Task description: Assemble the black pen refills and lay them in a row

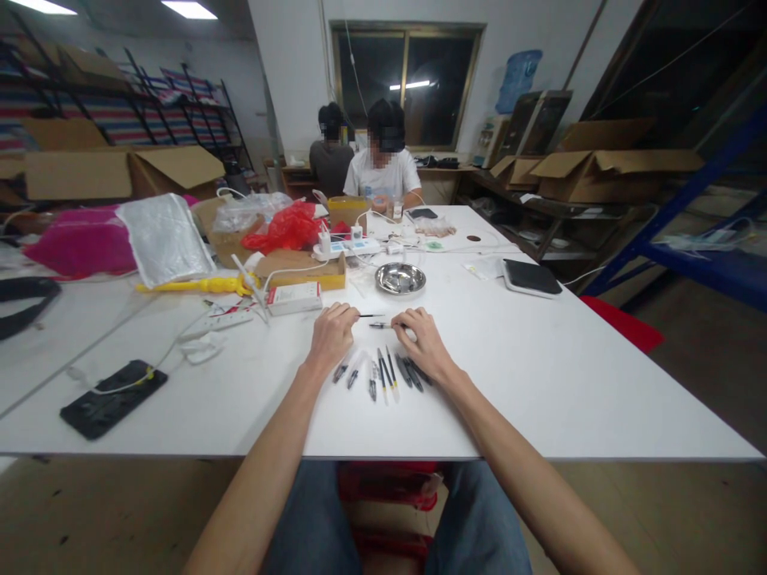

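My left hand [333, 334] is closed in a pinch on a thin dark pen refill [367, 315], which points right. Opposite it, my right hand [421, 339] grips a clear pen barrel [379, 325] whose dark tip faces left. The two pieces lie close together in the air or just over the table; I cannot tell which. Below the hands are several clear pen barrels [372, 385] with dark tips. Beside them lie refills [382, 369] with yellow ends. Several black pen caps [410, 373] lie near my right wrist, partly hidden by it.
A round metal dish [400, 279] stands beyond my hands on the white table [575, 383]. A small box [294, 298], a power strip [347, 246] and a red bag [288, 228] sit left of it. A black device [113, 398] lies left, a tablet-like device [530, 278] right. Two people sit opposite.
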`<state>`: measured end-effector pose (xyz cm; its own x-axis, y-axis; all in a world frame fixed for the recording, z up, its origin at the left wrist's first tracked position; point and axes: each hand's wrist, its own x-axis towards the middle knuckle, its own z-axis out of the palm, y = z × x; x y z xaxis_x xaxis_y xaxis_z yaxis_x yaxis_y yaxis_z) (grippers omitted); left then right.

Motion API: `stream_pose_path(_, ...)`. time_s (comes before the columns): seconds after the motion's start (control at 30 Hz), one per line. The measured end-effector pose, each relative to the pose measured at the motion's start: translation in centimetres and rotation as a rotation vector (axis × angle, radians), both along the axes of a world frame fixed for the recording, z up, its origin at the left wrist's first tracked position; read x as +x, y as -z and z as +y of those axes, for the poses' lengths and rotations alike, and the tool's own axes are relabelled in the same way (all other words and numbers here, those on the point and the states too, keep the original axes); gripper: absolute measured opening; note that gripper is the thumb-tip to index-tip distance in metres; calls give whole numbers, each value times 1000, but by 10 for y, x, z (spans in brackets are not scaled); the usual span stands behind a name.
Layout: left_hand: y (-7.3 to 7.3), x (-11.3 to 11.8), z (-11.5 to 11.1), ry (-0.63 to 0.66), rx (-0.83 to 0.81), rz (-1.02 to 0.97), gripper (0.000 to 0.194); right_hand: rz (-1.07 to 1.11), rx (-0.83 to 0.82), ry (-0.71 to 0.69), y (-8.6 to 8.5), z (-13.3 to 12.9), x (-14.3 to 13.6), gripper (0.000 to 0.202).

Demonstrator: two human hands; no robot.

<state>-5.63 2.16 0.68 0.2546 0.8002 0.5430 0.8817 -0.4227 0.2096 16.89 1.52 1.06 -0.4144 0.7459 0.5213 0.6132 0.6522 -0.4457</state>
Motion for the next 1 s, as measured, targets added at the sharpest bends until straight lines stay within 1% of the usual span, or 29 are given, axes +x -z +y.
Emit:
stream_pose_path(0.07,1,-1,1,13,7,-4,23,-26,-31,-75,-1,-1,-1,17)
stream_pose_path(0.23,2,-3,4,33,-21,12,24,-56,-100,-144,0,-1,0,17)
stream_pose_path(0.43,3,-5,4,1,-3,-24,25,-111,-153,-370,-4,-4,0,19)
stream_pose_path(0.53,3,-5,4,3,-13,-26,25,-157,-154,-428,-1,-4,-4,20)
stream_pose_path(0.7,3,-3,4,-16,-33,-19,27,-208,-137,-471,5,-2,-7,25)
stream_pose_path(0.87,2,-4,4,-11,-35,-22,26,-214,-98,-461,1,-5,-8,27)
stream_pose_path(0.93,2,-5,4,-8,-29,-24,26,-222,-76,-436,-2,-6,-8,28)
stream_pose_path(1.0,1,-5,4,-5,-24,-30,25,-226,-49,-357,-4,-5,-6,27)
